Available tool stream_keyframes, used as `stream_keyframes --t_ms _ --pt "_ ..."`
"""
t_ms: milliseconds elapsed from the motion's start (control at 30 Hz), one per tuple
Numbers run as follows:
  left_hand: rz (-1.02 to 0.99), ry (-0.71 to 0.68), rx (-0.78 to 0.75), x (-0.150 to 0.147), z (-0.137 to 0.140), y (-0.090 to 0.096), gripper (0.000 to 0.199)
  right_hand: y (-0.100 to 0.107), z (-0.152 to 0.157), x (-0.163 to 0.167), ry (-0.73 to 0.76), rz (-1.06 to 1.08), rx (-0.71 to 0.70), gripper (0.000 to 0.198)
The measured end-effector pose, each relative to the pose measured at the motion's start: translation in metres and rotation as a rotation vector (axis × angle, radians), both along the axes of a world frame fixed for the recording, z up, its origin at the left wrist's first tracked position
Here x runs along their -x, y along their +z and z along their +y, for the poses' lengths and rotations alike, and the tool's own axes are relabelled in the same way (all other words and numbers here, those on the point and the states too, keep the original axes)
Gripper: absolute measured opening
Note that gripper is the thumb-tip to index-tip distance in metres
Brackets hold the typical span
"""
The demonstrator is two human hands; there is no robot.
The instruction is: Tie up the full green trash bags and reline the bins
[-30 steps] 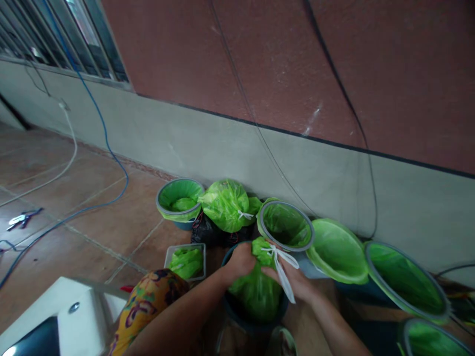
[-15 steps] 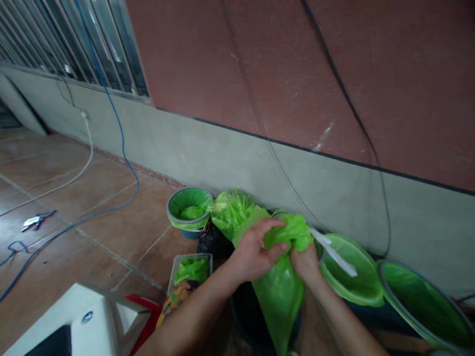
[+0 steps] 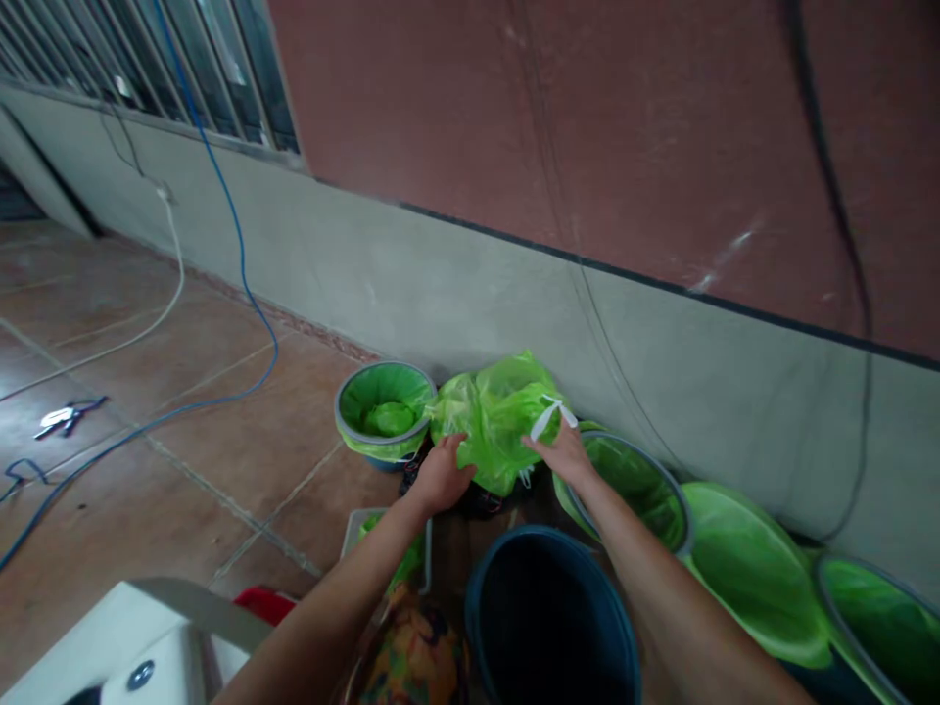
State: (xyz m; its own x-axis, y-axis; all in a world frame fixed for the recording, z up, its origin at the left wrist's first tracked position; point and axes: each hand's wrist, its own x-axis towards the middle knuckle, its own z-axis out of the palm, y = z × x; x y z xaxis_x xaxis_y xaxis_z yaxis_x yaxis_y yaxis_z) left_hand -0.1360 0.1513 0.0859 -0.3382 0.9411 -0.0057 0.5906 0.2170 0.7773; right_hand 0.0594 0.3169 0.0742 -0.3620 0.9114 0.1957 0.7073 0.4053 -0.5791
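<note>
A tied translucent green plastic bag (image 3: 510, 397) lies against the wall, beside another crumpled green bag (image 3: 453, 406). Its white drawstring (image 3: 547, 416) sticks up by the fingertips of my right hand (image 3: 565, 452), whose thumb is stretched apart from the fingers at the bag's right side. To the left, my left hand (image 3: 443, 477) is at the bag's lower edge with thumb and fingers apart. Nearer me stands a dark blue bin (image 3: 476, 607) with no liner over its rim. A black bag shows partly beneath the green ones.
Green-lined bins stand along the wall: one at left (image 3: 345, 421), others at right (image 3: 676, 499) (image 3: 771, 578). A clear tub (image 3: 426, 558) holds green plastic. Patterned cloth (image 3: 411, 651), a white machine (image 3: 110, 641), and a blue cable (image 3: 239, 284) are also in view.
The green bag, gripped above the blue bin before, now lies by the wall. Both hands have reached forward and spread their fingers. The blue bin's dark opening is now uncovered.
</note>
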Motion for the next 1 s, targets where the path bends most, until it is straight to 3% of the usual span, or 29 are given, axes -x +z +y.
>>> stream_keyframes --t_ms 100,267,400,500,633,833,1000 --pt "0.031 -0.006 -0.005 0.005 0.006 -0.021 0.059 -0.003 0.008 0.008 -0.072 -0.01 0.042 0.102" --pt "0.091 0.021 -0.033 0.019 0.022 -0.035 0.063 0.0 0.037 0.044 -0.16 -0.131 0.023 0.095" --pt "0.129 0.041 0.003 0.029 0.031 -0.049 0.062 -0.025 0.049 0.073 -0.094 -0.339 0.209 0.083" --pt "0.105 0.039 0.018 0.032 0.028 -0.069 0.062 -0.051 0.048 0.089 -0.053 -0.483 0.281 0.081" --pt "0.008 0.098 -0.003 0.034 0.003 -0.105 0.054 -0.077 0.044 0.109 0.011 -0.593 0.337 0.07" --pt "-0.149 0.464 0.101 0.025 -0.064 -0.156 0.035 -0.101 0.053 0.125 -0.001 -0.629 0.335 0.059" --pt "-0.285 0.635 0.206 0.028 -0.106 -0.177 0.034 -0.116 0.074 0.111 -0.048 -0.538 0.26 0.051"
